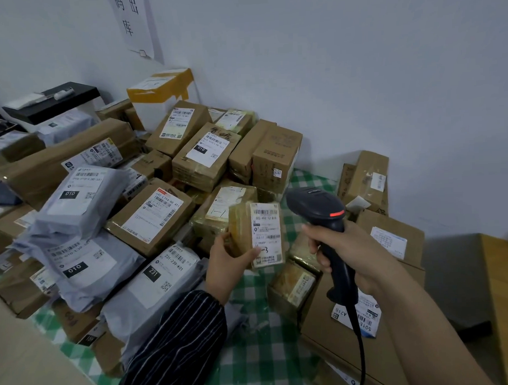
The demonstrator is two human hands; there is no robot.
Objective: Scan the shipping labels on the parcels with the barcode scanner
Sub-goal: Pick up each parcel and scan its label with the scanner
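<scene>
Between the two hands, above a green-and-white checked cloth (pixel 253 362), a small tape-wrapped parcel (pixel 255 234) is held upright with its white shipping label (pixel 267 233) facing the camera. Left hand (pixel 229 263), emerging from a dark striped sleeve (pixel 177 347), closes around the parcel's lower left edge, thumb lying across the bottom of the label and fingers hidden behind the package. Just right of that grip, the right hand (pixel 347 255) is wrapped tightly around the handle of a black barcode scanner (pixel 323 218); the scanner head sits above the fist, level with the parcel's upper half and close beside it without touching, and a red light glows on its side. A black cable (pixel 360 350) runs down from the handle base past the wrist. Left of the held parcel lie grey poly mailers (pixel 83 204) with printed labels stacked over brown cartons (pixel 153 216); behind it more labelled cartons are piled against a white wall (pixel 358 73). Below and right of the scanner grip rests a large flat carton (pixel 332 333) bearing a label partly hidden by the handle.
</scene>
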